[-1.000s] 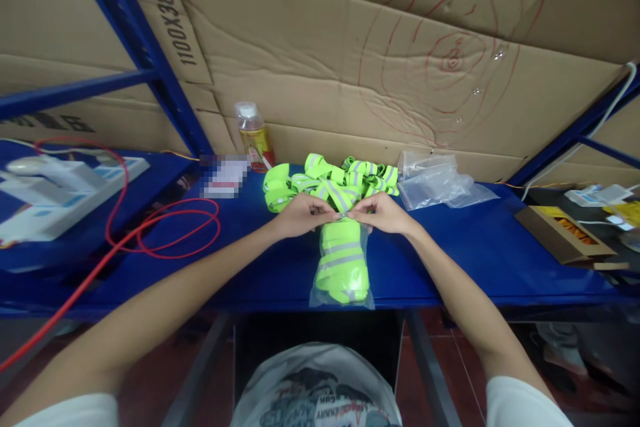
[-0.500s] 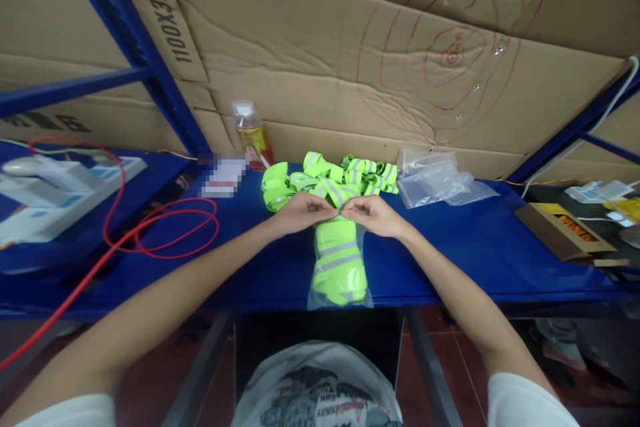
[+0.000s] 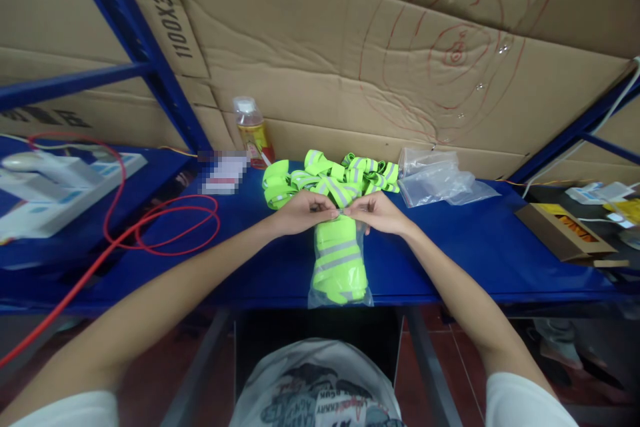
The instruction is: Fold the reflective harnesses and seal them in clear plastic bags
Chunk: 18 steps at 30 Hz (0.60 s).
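Note:
A clear plastic bag (image 3: 341,263) with a folded neon-green reflective strap (image 3: 340,247) inside lies at the front edge of the blue table. My left hand (image 3: 307,211) pinches the bag's top edge between thumb and fingers. Close beside it, my right hand (image 3: 379,212) pinches the same edge, the two sets of fingertips almost meeting. Just behind my hands lies a loose heap of green straps (image 3: 325,177) with grey reflective stripes. The very top of the bag is hidden by my fingers.
Clear plastic bags (image 3: 443,180) lie right of the heap. A bottle (image 3: 254,137) stands at the back by the cardboard wall (image 3: 300,67). At left are a red cable (image 3: 173,225) and a white power strip (image 3: 65,203); an open cardboard box (image 3: 563,233) sits at right.
The fingers of my right hand have shifted slightly along the bag's top edge, and a fingertip now shows below them. Both hands keep their pinch; the bag stays in place.

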Available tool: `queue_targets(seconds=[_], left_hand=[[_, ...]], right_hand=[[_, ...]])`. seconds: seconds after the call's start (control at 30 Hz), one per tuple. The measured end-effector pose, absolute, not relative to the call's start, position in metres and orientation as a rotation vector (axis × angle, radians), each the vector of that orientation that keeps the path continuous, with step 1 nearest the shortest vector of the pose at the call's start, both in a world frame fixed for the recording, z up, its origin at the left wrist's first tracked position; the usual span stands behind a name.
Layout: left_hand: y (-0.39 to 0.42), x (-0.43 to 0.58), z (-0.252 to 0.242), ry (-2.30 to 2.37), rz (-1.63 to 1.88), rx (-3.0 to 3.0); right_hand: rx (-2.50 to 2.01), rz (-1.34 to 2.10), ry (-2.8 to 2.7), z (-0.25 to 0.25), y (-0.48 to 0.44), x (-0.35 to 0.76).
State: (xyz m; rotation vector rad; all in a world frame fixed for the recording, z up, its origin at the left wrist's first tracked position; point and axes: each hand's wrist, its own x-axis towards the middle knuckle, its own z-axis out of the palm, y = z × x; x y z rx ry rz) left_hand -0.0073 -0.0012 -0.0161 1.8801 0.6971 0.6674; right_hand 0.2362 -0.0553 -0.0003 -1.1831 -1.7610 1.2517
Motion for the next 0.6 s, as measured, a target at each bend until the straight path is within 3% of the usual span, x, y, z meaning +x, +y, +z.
queue_targets(seconds=[0.6], left_hand=[[0.021, -0.033, -0.002, 0.66, 0.409, 1.845]], right_hand=[[-1.09, 1.394, -1.65, 0.004, -0.055, 0.239]])
